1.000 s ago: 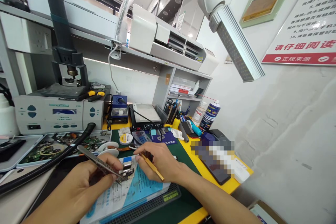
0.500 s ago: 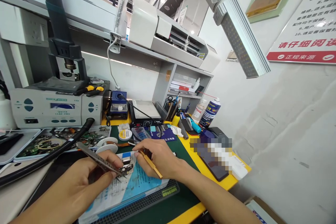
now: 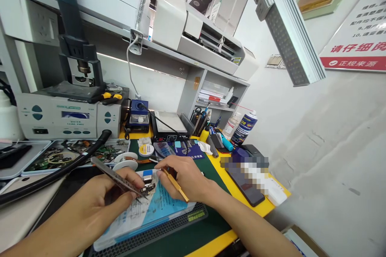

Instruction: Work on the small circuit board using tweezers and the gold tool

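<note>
My left hand (image 3: 117, 192) is closed round grey metal tweezers (image 3: 113, 176), which point down to the right. Its fingertips also touch a small dark circuit board (image 3: 147, 188) lying on the blue and white printed pack (image 3: 164, 213). A shiny metal part with a blue end (image 3: 147, 175) sits just behind the board. My right hand (image 3: 183, 176) closes on a slim gold-handled tool (image 3: 175, 184) to the right of the board. The tool's working tip is hard to make out, so its exact kind is unclear.
Trays of electronic parts (image 3: 50, 160) and a thick black hose (image 3: 54, 178) lie left. A white spool (image 3: 125, 161) stands behind my left hand. At the back are a control station (image 3: 63, 116) and a hot plate (image 3: 170, 124). A phone (image 3: 245, 182) lies right.
The whole view has shifted slightly, with the bench appearing a little further right. Both hands keep their holds and stay close to the circuit board.
</note>
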The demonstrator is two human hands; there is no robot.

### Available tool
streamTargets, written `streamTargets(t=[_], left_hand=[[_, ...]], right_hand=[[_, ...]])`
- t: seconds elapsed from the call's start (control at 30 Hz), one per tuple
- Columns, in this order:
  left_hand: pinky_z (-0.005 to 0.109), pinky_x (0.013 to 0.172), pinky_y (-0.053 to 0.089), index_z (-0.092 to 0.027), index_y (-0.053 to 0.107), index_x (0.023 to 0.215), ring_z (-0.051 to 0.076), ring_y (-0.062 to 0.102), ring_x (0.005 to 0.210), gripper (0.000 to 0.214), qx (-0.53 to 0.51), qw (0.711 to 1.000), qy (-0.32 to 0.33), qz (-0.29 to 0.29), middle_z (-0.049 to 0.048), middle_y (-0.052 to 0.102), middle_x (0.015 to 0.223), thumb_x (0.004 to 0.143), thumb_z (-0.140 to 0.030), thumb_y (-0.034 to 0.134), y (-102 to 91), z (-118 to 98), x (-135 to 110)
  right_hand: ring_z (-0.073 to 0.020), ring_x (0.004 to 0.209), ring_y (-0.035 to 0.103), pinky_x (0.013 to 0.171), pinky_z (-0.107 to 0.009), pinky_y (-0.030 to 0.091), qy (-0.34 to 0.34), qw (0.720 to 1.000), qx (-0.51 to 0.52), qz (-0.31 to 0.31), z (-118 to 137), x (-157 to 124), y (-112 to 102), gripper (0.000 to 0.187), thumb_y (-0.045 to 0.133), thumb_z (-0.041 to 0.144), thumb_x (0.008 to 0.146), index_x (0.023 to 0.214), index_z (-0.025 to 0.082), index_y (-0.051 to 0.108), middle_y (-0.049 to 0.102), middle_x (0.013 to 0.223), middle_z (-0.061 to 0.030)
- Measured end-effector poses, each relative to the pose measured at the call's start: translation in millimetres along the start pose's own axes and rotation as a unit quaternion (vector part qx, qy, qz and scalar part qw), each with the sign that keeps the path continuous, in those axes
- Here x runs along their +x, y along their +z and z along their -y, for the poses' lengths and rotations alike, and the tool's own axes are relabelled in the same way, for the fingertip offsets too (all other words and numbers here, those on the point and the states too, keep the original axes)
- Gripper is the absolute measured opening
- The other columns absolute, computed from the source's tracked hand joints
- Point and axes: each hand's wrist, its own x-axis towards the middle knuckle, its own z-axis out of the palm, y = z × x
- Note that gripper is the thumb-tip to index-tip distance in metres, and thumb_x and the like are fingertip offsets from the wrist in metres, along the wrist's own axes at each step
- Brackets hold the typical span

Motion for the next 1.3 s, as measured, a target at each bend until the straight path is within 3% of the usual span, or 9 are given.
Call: streamTargets(t=[0.13, 0.23, 0.4, 0.57, 0.8, 1.3], left_hand=[[0.023, 0.073, 0.057, -0.030, 0.071, 0.104, 0.028, 0.064, 0.110, 0.027, 0.008, 1.000, 0.007, -0.005, 0.0027, 0.069, 0.104, 0.094, -0.050, 0.056, 2.4, -2, 0], [0.025, 0.085, 0.056, -0.030, 0.072, 0.099, 0.025, 0.065, 0.106, 0.025, 0.009, 0.998, 0.024, -0.060, 0.0015, 0.069, 0.105, 0.094, -0.048, 0.056, 4.1, -8, -2], [0.023, 0.072, 0.056, -0.029, 0.073, 0.101, 0.029, 0.066, 0.106, 0.026, 0.014, 1.000, 0.007, -0.006, 0.0038, 0.070, 0.100, 0.092, -0.048, 0.057, 1.9, -14, -3], [0.022, 0.070, 0.057, -0.029, 0.075, 0.098, 0.030, 0.066, 0.106, 0.023, -0.001, 1.000, 0.002, -0.025, 0.0041, 0.071, 0.099, 0.088, -0.045, 0.063, 1.8, -14, -1], [0.027, 0.080, 0.059, -0.029, 0.075, 0.098, 0.032, 0.066, 0.111, 0.023, -0.006, 1.000, -0.006, -0.029, 0.0038, 0.072, 0.102, 0.087, -0.045, 0.063, 1.9, -13, -2], [0.020, 0.065, 0.058, -0.030, 0.077, 0.094, 0.030, 0.069, 0.104, 0.018, -0.020, 0.998, 0.002, -0.051, 0.0021, 0.073, 0.099, 0.080, -0.039, 0.070, 0.4, -14, -2]], right_hand=[[-0.0181, 0.070, 0.065, 0.064, -0.027, 0.049, 0.004, 1.000, 0.000, 0.002, 1, -1, 1, 0.018, 0.056, 0.021, 0.095, 0.104, 0.011, 0.067, 0.072, 0.088, -0.0095], [-0.0180, 0.070, 0.065, 0.064, -0.027, 0.050, 0.007, 1.000, -0.003, 0.004, 1, -1, 1, 0.017, 0.055, 0.022, 0.096, 0.104, 0.013, 0.066, 0.072, 0.088, -0.0086], [-0.0184, 0.071, 0.066, 0.065, -0.028, 0.051, 0.002, 1.000, -0.009, 0.007, 2, -1, 1, 0.016, 0.054, 0.022, 0.096, 0.105, 0.015, 0.065, 0.072, 0.089, -0.0083], [-0.0185, 0.071, 0.066, 0.065, -0.027, 0.051, 0.005, 1.000, -0.009, 0.007, 2, -1, 1, 0.016, 0.054, 0.022, 0.096, 0.105, 0.015, 0.065, 0.073, 0.089, -0.0085], [-0.0182, 0.069, 0.065, 0.064, -0.027, 0.051, 0.002, 1.000, -0.005, 0.008, 3, 0, 0, 0.017, 0.053, 0.022, 0.096, 0.105, 0.014, 0.066, 0.072, 0.087, -0.0085], [-0.0182, 0.071, 0.066, 0.065, -0.027, 0.052, 0.002, 1.000, -0.017, 0.014, 3, 0, -2, 0.017, 0.053, 0.022, 0.096, 0.105, 0.015, 0.066, 0.072, 0.088, -0.0077]])
